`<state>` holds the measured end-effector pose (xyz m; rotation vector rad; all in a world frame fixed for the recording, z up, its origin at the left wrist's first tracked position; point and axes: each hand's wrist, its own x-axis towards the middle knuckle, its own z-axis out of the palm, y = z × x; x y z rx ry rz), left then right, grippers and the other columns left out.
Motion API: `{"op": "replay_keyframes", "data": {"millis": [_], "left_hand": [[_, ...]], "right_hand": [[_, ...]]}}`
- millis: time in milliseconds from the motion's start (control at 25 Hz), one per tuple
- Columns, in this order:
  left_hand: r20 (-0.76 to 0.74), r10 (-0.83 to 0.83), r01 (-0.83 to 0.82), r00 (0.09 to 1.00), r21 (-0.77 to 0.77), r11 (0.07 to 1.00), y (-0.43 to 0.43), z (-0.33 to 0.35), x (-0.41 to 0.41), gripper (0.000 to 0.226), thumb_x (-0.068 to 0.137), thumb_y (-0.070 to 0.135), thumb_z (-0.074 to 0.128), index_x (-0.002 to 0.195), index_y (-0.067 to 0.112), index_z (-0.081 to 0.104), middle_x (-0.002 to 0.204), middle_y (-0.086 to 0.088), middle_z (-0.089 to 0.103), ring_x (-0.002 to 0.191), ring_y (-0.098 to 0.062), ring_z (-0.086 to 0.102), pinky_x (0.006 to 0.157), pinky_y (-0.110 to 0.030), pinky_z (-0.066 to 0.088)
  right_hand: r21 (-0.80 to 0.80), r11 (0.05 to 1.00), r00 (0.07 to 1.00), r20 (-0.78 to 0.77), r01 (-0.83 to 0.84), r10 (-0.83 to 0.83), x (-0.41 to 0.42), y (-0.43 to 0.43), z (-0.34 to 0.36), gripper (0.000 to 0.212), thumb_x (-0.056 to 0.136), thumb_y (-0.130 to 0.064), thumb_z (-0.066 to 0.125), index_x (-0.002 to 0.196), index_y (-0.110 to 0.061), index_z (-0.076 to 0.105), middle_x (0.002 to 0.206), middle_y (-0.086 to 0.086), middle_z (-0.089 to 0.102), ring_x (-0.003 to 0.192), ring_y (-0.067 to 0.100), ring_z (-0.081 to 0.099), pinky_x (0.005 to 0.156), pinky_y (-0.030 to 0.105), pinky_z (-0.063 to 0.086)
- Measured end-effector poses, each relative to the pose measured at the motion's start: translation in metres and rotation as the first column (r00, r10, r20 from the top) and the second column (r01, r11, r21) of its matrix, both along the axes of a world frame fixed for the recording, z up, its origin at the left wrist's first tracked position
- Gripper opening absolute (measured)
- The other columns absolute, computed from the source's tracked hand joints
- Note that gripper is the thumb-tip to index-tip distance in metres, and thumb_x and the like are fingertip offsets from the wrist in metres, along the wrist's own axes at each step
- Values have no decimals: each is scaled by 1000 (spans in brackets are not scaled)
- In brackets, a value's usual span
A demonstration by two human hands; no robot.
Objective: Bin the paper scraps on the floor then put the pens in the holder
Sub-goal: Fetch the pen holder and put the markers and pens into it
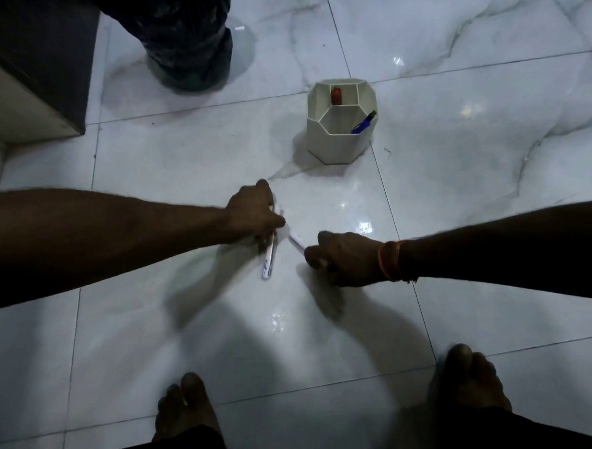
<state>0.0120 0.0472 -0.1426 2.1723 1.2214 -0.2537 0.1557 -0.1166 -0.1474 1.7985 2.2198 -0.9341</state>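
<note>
A white multi-compartment pen holder [342,143] stands on the marble floor, with a blue pen [363,123] leaning in its front compartment and a red item [336,95] in a back one. My left hand [253,213] is closed on a white pen [269,256] that points down toward me, its tip near the floor. My right hand [347,257] grips a second white pen [297,239] by one end, low over the tile. Both hands sit just in front of the holder.
A black bin bag [185,38] stands at the back left. A dark cabinet [29,66] fills the left corner. A tiny white scrap [239,28] lies beside the bag. My bare feet [187,405] are at the bottom edge.
</note>
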Motion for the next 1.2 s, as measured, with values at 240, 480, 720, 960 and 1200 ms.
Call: {"op": "replay_keyframes", "data": {"millis": [240,480,720,960,1200], "left_hand": [[443,291,-235,848,-177,956,44,44,43,19,65,11,67,82,13,59,68,-12,73,53,-25,67,64,-50,62],[613,339,-272,714,-204,941,64,78,74,18,68,13,62,86,14,60,71,-13,73,57,-25,61,69,-51,59],[721,332,-298,609,-179,937,76,117,108,15,72,14,61,86,19,58,73,-8,73,69,-30,71,70,-54,60],[735,301,-302,608,-137,943,77,123,126,20,75,14,61,95,15,58,75,-7,74,75,-30,73,70,-52,60],[656,299,-297,693,-118,948,80,100,123,22,70,29,65,91,24,63,85,1,69,85,-25,70,79,-48,60]], "right_hand": [[307,905,952,-177,294,-250,43,30,44,24,84,-15,56,107,-18,60,98,6,61,84,25,61,73,38,50],[414,653,772,-396,634,-498,83,52,86,12,79,-17,69,90,-13,65,84,-5,68,73,14,61,77,38,53],[646,466,787,-397,605,-472,126,70,121,13,89,-25,55,95,-14,61,86,-2,61,78,19,58,75,43,51],[727,344,764,-376,594,-525,157,97,141,16,89,-24,53,101,-15,59,92,3,62,81,18,57,77,39,52],[575,418,690,-407,703,-598,163,107,112,20,84,-22,62,103,-14,61,96,5,65,86,24,62,82,40,52]]}}
